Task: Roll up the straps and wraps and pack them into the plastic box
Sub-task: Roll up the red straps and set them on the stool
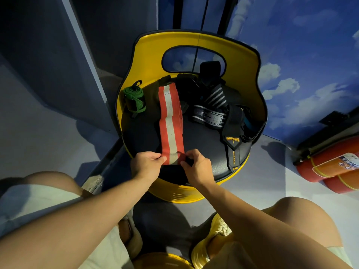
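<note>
Wrap (171, 121), red with a pale centre stripe, lay stretched from far to near across the black seat (206, 140) of a yellow chair (147, 47), its near end turned into a small roll. Left hand (146, 165) pinched the roll's left edge between thumb and curled fingers; right hand (196, 165) pinched its right edge the same way, fingers bent over the fabric.

No box showed in view. On the seat's far left stood a rolled green wrap (134, 99). Far right lay a loose heap: a black-and-grey striped wrap (214, 98), a grey logo wrap (208, 117) and black straps (234, 133) with yellow lettering, one hanging over the near edge.

The chair stood on a pale floor (48, 136) in a corner, with a cloud-painted blue wall (301, 55) on the right and two red extinguishers (328, 166) lying at its foot. The person's knees, pale shorts and yellow shoes (211, 241) filled the near edge.
</note>
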The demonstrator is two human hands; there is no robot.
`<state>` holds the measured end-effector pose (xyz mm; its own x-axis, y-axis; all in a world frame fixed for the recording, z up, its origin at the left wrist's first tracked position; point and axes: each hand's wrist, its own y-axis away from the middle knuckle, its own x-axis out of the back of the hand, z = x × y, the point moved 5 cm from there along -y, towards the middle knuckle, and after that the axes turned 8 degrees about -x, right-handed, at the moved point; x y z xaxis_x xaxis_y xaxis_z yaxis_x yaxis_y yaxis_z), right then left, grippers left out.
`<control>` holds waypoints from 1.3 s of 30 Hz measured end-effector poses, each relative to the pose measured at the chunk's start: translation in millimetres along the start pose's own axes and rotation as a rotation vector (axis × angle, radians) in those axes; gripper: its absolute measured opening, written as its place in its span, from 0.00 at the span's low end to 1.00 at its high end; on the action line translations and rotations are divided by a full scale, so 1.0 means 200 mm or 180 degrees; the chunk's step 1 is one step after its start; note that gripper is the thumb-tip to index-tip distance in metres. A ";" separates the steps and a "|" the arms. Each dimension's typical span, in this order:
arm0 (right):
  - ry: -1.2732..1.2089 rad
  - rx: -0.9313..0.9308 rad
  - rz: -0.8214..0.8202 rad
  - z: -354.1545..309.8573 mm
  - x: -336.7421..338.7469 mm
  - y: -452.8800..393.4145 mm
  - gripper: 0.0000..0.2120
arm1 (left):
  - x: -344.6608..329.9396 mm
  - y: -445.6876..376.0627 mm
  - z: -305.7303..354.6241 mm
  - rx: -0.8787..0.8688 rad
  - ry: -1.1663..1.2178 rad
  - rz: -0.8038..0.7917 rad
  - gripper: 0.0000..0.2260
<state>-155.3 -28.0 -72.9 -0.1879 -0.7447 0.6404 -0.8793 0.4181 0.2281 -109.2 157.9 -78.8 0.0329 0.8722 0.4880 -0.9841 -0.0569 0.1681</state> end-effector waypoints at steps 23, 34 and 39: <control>0.0799 0.0775 0.0202 -0.09 -0.03 -0.08 0.12 | -0.05 -0.09 0.12 -0.0284 -0.0271 -0.0317 0.11; 0.0715 0.0452 -0.0276 -0.03 0.01 -0.08 0.15 | -0.04 -0.03 0.05 -0.0165 -0.0216 -0.0518 0.17; 0.0686 0.0550 -0.0249 -0.06 0.00 -0.15 0.13 | -0.02 -0.08 0.13 -0.0455 -0.0835 -0.0597 0.12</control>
<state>-124.1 -33.8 -70.3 -0.0356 -0.6357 0.7711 -0.9525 0.2551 0.1664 -89.2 143.3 -60.6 0.2408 0.7054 0.6666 -0.9706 0.1773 0.1630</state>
